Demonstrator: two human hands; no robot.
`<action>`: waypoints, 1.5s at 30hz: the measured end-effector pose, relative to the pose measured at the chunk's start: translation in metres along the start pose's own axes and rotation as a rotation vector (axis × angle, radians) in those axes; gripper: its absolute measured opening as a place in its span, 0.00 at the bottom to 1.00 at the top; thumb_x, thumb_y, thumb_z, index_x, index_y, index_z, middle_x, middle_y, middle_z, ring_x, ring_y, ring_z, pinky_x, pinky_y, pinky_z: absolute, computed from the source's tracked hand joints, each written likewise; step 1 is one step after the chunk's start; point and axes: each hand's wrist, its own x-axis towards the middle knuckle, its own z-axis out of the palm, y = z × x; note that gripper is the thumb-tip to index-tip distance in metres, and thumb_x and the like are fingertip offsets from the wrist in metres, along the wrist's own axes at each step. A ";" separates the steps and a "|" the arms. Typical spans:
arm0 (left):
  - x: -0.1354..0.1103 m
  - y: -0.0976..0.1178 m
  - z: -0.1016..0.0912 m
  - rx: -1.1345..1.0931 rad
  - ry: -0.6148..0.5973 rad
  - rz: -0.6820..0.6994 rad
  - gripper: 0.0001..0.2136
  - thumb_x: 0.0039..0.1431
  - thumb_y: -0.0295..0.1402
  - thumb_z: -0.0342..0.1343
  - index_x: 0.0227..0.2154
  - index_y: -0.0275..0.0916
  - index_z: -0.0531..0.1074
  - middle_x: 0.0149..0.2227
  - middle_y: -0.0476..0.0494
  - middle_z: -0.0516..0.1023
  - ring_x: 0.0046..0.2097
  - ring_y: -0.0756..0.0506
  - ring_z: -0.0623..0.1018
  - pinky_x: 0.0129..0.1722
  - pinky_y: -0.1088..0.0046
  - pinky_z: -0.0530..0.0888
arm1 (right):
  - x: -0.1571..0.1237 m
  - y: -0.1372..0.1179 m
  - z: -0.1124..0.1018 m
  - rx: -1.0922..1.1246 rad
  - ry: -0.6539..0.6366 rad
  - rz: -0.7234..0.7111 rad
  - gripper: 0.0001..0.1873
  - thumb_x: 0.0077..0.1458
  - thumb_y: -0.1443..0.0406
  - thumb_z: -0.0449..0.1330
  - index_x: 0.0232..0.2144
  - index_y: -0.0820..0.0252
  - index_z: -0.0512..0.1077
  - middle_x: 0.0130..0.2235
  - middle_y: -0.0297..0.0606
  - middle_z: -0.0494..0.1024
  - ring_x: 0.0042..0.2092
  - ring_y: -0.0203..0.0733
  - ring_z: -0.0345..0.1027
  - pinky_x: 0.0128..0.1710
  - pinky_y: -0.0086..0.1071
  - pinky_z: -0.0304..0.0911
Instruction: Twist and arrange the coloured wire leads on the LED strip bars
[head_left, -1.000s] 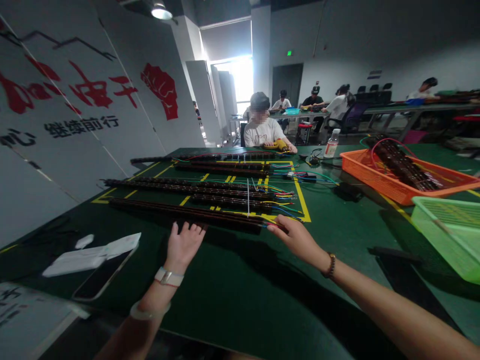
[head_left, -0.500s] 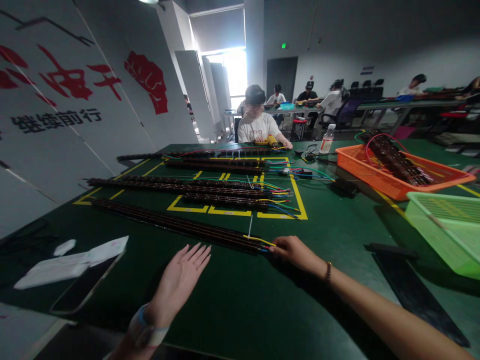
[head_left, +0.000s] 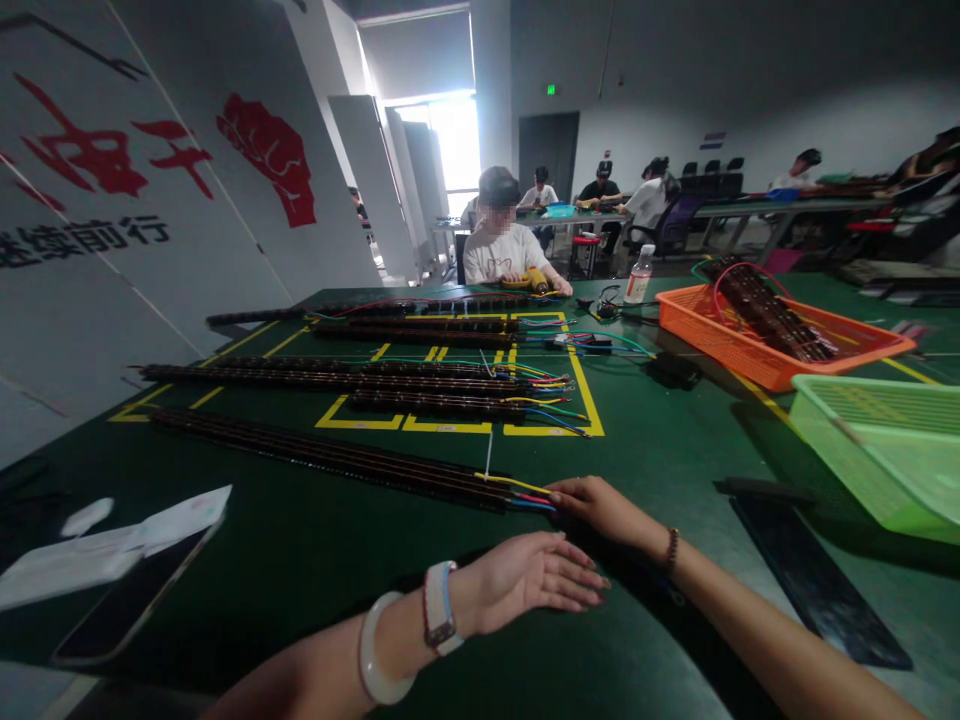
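Observation:
A long dark strip bundle (head_left: 330, 455) lies across the green table (head_left: 465, 640), with coloured wires (head_left: 525, 490) at its right end and a white cable tie (head_left: 489, 455) standing up near that end. My right hand (head_left: 604, 507) is closed on those wire ends. My left hand (head_left: 529, 580) hovers open, fingers stretched out to the right, just in front of the bundle's right end and close to my right hand. It holds nothing.
More strip bundles (head_left: 352, 378) lie inside yellow floor-tape marks farther back. An orange basket (head_left: 720, 335) with strips and a green basket (head_left: 885, 450) stand at right. A phone (head_left: 127, 605) and white papers (head_left: 105, 545) lie at left. A person (head_left: 501, 250) sits across the table.
My right hand has dragged the nearest bundle towards me by its wires. My left hand left the bundle's middle and swung right, now beside my right hand.

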 end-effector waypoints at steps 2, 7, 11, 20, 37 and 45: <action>0.015 0.001 0.003 0.018 -0.001 -0.009 0.17 0.61 0.37 0.43 0.38 0.30 0.72 0.44 0.31 0.76 0.42 0.43 0.77 0.53 0.61 0.62 | -0.003 0.001 0.001 0.000 0.036 0.000 0.24 0.60 0.52 0.47 0.43 0.62 0.74 0.34 0.38 0.77 0.33 0.39 0.67 0.33 0.29 0.61; 0.033 0.002 -0.001 0.016 -0.007 0.032 0.15 0.59 0.36 0.45 0.37 0.29 0.72 0.44 0.30 0.76 0.43 0.43 0.77 0.53 0.61 0.63 | -0.004 0.002 0.005 0.006 0.097 0.020 0.21 0.60 0.54 0.49 0.40 0.61 0.75 0.34 0.37 0.78 0.34 0.39 0.69 0.34 0.29 0.62; 0.035 -0.001 -0.011 -0.019 0.020 0.028 0.17 0.60 0.35 0.43 0.37 0.27 0.72 0.44 0.28 0.76 0.42 0.42 0.77 0.52 0.60 0.63 | -0.002 0.006 0.008 -0.076 0.193 -0.026 0.16 0.57 0.55 0.54 0.33 0.61 0.75 0.33 0.38 0.76 0.35 0.38 0.67 0.35 0.29 0.60; 0.039 -0.006 -0.020 -0.152 0.007 0.022 0.19 0.62 0.40 0.44 0.37 0.26 0.72 0.39 0.29 0.78 0.43 0.42 0.77 0.55 0.60 0.62 | -0.004 0.002 0.016 -0.293 0.282 -0.108 0.07 0.55 0.63 0.59 0.29 0.61 0.73 0.30 0.35 0.72 0.33 0.36 0.64 0.33 0.28 0.58; 0.046 -0.014 -0.019 -0.435 0.223 0.348 0.04 0.59 0.30 0.52 0.32 0.34 0.69 0.36 0.43 0.75 0.43 0.48 0.74 0.49 0.68 0.67 | -0.015 -0.018 0.038 -1.152 0.386 -0.455 0.08 0.55 0.75 0.53 0.34 0.67 0.72 0.30 0.41 0.72 0.31 0.41 0.60 0.32 0.35 0.57; 0.044 -0.009 -0.021 -0.414 0.198 0.315 0.05 0.58 0.31 0.54 0.33 0.35 0.70 0.36 0.44 0.75 0.42 0.49 0.75 0.49 0.71 0.67 | -0.029 -0.017 0.055 -1.252 0.341 -0.357 0.16 0.51 0.74 0.52 0.43 0.69 0.70 0.39 0.48 0.73 0.39 0.48 0.65 0.40 0.41 0.63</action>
